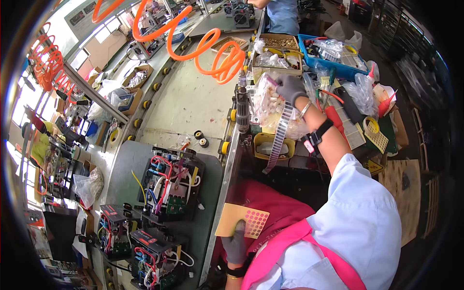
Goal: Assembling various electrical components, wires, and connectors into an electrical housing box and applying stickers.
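Observation:
My left hand (pixel 235 244), in a grey glove, is closed on a pale yellow sheet of round pink stickers (pixel 253 223), its thumb lying on the sheet's face. My right hand (pixel 291 90), gloved too, reaches over the cluttered bench beside a clear plastic bag of small parts (pixel 267 99). From under its palm a long strip of clear labels (pixel 280 136) hangs down past a yellow bin (pixel 263 151). Something small and purple (pixel 272 81) shows at the right fingertips; its kind is unclear. Left of my body, opened black devices with coloured wires (pixel 169 186) stand on a dark board (pixel 212 179).
An orange coiled air hose (pixel 205 53) hangs above the line, near an upright power screwdriver (pixel 242 106). A blue crate (pixel 338 67), screw boxes (pixel 278 42), red-handled tools (pixel 334 121) and a tape roll (pixel 371 125) crowd the right bench. Another person (pixel 285 17) is at the far end.

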Motion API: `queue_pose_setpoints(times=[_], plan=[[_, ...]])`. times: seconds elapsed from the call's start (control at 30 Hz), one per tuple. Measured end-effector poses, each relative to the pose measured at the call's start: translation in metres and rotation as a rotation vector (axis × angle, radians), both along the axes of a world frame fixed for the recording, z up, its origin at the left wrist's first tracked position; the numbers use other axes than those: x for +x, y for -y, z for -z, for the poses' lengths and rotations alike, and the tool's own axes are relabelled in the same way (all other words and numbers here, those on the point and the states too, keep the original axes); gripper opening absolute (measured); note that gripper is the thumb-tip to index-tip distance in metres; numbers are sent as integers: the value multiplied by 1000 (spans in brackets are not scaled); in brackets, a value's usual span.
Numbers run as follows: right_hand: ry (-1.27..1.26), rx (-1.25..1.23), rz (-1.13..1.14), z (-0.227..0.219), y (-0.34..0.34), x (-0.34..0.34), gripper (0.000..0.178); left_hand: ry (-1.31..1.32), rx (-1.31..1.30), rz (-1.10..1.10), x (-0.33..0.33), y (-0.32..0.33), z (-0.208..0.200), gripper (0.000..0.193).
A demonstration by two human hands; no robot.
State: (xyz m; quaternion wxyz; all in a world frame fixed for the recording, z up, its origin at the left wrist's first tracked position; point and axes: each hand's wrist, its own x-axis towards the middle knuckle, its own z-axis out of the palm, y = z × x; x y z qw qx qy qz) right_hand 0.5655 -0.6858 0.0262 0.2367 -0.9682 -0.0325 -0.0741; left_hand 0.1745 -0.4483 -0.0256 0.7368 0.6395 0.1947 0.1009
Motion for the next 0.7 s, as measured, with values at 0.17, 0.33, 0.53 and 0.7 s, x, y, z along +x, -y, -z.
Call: queue_pose_setpoints(times=[0.17,0.33,0.53,0.7], plan=[[145,49,-2,-19,22,-10,24,14,-28,-10,2,2,5,23],[582,635,-201,-16,32,-6,18,42,40,40,4,4,3,24],[854,1001,-288,-67,-7,-94,19,42,22,-198,2,-3,4,25],[225,1253,-651,-49,-90,-191,11,3,9,-315,-11,-16,10,24]])
